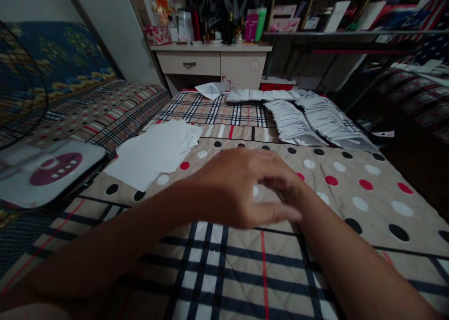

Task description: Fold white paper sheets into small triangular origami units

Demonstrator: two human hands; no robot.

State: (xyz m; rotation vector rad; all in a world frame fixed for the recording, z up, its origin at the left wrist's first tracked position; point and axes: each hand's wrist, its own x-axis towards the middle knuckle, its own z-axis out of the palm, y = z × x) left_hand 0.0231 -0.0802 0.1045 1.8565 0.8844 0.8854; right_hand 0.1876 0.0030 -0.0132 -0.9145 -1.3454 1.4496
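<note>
Near the bed's (242,273) left edge, one pile of flat white sheets (152,151); centrally, the left hand (242,186), thumb wide, before the right hand (286,170), whose fingers I cannot read; toward the far right corner, seemingly three pleated rows of folded paper (293,121).

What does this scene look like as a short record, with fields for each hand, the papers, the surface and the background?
Left hand: passes in front of the right hand; no object visible in it
Right hand: partly hidden; grip unclear
Contact between hands: cannot tell
Loose papers: white sheets in an uneven pile, left side
Folded papers: packed rows, far right
Surface: quilted cover, plaid and dotted
Background: white cabinet with a drawer
</note>
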